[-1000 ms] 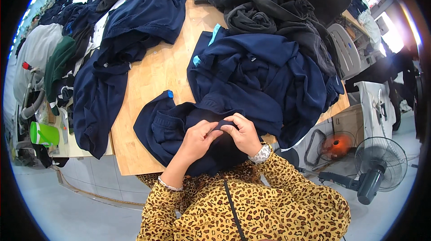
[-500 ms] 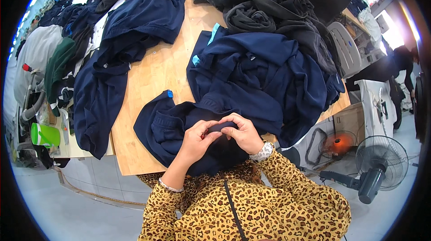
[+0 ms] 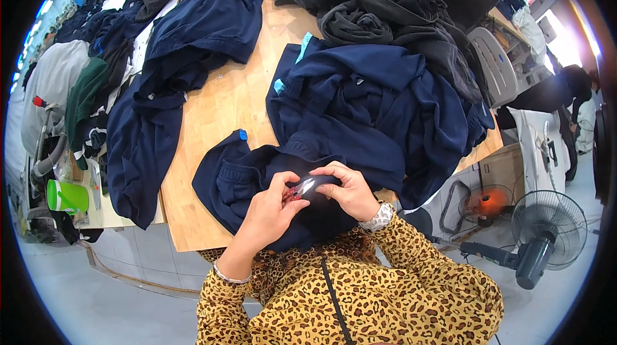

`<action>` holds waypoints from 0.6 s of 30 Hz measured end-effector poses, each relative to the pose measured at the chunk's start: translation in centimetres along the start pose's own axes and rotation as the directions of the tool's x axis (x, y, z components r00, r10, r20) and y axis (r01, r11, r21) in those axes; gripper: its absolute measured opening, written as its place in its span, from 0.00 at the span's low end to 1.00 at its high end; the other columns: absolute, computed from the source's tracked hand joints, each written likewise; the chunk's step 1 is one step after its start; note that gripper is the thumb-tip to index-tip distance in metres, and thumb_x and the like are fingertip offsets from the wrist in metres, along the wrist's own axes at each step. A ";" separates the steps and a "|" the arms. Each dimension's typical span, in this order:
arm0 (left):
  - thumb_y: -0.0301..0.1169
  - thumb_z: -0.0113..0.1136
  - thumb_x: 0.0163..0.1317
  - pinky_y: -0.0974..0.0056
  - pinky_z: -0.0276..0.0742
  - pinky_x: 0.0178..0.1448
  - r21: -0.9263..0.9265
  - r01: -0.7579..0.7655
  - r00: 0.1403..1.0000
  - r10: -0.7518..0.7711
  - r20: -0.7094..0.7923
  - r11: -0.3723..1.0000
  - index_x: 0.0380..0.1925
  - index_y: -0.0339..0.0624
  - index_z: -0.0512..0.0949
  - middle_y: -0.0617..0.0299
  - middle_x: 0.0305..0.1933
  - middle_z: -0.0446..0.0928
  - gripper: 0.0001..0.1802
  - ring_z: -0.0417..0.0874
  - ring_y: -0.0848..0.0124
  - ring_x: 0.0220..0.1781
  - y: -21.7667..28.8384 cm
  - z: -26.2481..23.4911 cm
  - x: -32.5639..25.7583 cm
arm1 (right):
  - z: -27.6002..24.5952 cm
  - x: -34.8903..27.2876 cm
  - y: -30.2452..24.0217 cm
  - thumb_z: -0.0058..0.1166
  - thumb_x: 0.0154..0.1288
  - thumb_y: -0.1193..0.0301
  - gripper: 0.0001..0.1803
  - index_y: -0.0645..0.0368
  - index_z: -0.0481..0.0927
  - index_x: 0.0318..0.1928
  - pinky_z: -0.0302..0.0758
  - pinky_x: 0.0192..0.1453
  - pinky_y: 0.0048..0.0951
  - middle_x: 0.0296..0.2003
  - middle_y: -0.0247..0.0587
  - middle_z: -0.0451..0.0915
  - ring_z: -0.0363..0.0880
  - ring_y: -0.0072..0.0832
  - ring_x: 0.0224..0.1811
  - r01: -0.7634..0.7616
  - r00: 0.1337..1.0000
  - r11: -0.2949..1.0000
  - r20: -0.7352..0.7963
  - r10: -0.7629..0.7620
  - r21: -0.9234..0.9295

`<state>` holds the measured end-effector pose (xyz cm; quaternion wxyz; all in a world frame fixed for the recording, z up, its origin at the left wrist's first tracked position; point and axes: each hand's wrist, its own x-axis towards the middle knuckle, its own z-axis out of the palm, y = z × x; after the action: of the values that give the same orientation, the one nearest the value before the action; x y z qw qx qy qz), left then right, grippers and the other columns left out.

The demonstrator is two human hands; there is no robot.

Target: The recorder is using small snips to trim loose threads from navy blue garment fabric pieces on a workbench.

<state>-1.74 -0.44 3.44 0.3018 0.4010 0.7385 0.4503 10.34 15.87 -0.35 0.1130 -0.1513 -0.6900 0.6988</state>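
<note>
At the table's near edge, my left hand (image 3: pixel 267 218) is closed on what look like small thread snips (image 3: pixel 307 187), with a shiny pale metal part and a bit of red by the fingers. The fingers of my right hand (image 3: pixel 355 196) pinch the edge of a dark navy garment (image 3: pixel 234 184), right beside the shiny tip. This garment has a gathered, elastic-looking band and a bright blue tab at its far corner. Its near part hangs over the edge toward my lap. The fold between my hands is partly hidden by my fingers.
A navy garment pile (image 3: pixel 373 107) lies just beyond my hands, with dark grey garments (image 3: pixel 379 4) behind it. More navy clothing (image 3: pixel 199 30) drapes over the wooden table (image 3: pixel 225 104) at left. A green bucket (image 3: pixel 67 196) and a standing fan (image 3: pixel 546 229) flank the table; a person's arm shows far right.
My left hand has shifted slightly down and turned, and the shiny snips now show between its fingers. My right hand keeps its pinch on the navy cloth.
</note>
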 end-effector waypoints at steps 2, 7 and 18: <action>0.29 0.65 0.57 0.61 0.74 0.34 0.017 0.016 1.000 -0.016 0.002 1.000 0.46 0.39 0.66 0.50 0.28 0.78 0.21 0.82 0.57 0.30 0.2 0.1 0.1 | 0.2 -0.1 -0.2 0.58 0.58 0.81 0.15 0.61 0.80 0.47 0.71 0.46 0.22 0.38 0.34 0.75 0.75 0.23 0.40 0.013 1.000 0.999 -0.004 -0.013 -0.037; 0.29 0.65 0.57 0.60 0.74 0.34 0.050 0.012 1.000 -0.012 -0.005 0.999 0.44 0.39 0.65 0.50 0.27 0.77 0.20 0.82 0.55 0.30 0.0 0.5 0.4 | 0.1 -0.1 -0.3 0.58 0.57 0.81 0.16 0.61 0.80 0.47 0.71 0.48 0.23 0.38 0.37 0.76 0.75 0.26 0.41 0.147 0.989 0.971 0.003 -0.149 -0.191; 0.28 0.65 0.56 0.63 0.73 0.34 -0.044 0.082 0.995 -0.079 0.067 0.996 0.45 0.38 0.66 0.51 0.26 0.78 0.21 0.81 0.60 0.28 -0.1 0.0 0.8 | 0.2 -0.2 -0.6 0.59 0.56 0.80 0.16 0.61 0.80 0.47 0.71 0.47 0.24 0.37 0.38 0.76 0.76 0.27 0.41 0.102 0.995 0.971 0.012 -0.102 -0.216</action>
<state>-2.20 0.23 3.30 0.3528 0.3782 0.7331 0.4416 10.41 15.67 0.26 0.1316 -0.1268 -0.7687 0.6129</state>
